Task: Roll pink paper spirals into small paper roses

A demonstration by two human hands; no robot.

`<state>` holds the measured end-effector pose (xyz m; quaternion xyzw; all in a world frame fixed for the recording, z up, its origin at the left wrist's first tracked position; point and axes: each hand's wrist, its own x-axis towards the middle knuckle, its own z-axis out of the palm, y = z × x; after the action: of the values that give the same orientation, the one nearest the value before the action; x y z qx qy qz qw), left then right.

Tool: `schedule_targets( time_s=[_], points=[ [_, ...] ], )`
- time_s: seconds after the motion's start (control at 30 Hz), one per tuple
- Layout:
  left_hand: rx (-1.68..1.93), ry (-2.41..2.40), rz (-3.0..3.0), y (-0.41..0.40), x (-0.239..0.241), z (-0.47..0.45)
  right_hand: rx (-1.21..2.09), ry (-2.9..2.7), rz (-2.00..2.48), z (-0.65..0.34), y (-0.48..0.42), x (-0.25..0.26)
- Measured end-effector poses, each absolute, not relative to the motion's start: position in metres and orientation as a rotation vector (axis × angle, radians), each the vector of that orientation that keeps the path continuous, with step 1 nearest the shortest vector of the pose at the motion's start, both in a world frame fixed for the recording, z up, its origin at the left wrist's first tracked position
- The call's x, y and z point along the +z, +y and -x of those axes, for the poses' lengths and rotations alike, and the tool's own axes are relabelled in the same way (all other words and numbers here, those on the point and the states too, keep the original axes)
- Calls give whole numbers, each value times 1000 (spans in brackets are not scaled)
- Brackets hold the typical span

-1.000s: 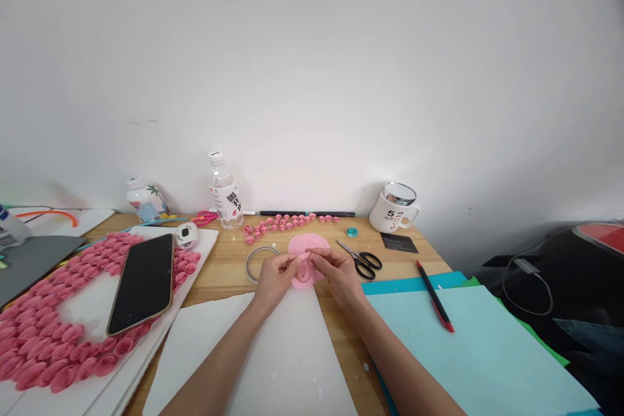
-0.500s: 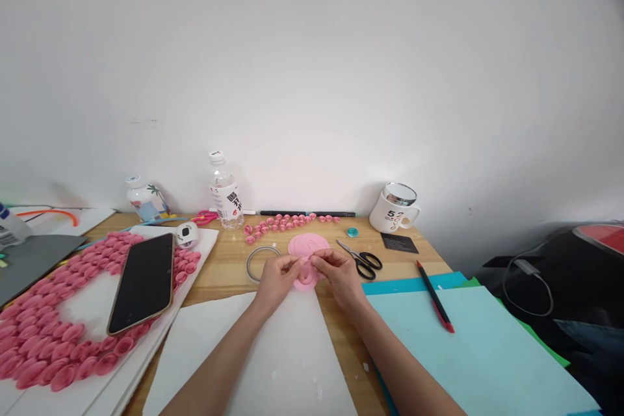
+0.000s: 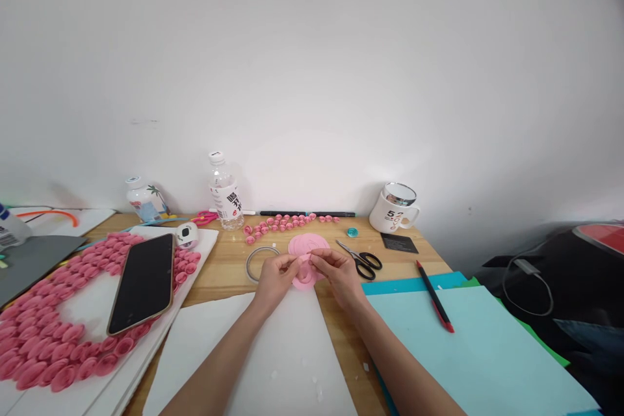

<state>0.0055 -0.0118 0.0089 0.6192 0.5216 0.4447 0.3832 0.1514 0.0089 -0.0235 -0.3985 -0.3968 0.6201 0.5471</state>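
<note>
My left hand and my right hand meet over the table's middle, fingertips pinched on a pink paper spiral. Its curls hang just below my fingers; the exact edge gripped is too small to make out. Behind it lie flat pink paper spirals, partly covered by my fingers. A roll of tape rests left of my left hand. Black-handled scissors lie right of my right hand. Several rolled pink paper flowers sit in rows farther back, with one teal paper flower to their right.
White board lies under my left forearm, light blue paper with a pen at right. A phone rests on a board of pink flowers. A water bottle and a mug stand near the wall.
Both hands stay in nearly the same place, still pinching the pink spiral. My fingertips and the curls below them have shifted very slightly; nothing else has moved.
</note>
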Motion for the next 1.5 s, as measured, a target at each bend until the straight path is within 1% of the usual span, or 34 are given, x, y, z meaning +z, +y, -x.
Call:
schedule_targets(
  time_s=[0.37, 0.63, 1.13, 1.5],
  points=[
    [1123, 1326, -1548, -13, 11, -6, 1444, -969, 959, -151, 8, -21],
    [1128, 1348, -1529, -13, 12, -6, 1498, -1011, 888, -151, 8, -24],
    [1124, 1323, -1555, -14, 10, -6, 1447, -998, 912, -150, 6, -18],
    [1119, 1345, -1550, -13, 9, -5, 1492, -942, 876, -150, 8, -23]
  ],
)
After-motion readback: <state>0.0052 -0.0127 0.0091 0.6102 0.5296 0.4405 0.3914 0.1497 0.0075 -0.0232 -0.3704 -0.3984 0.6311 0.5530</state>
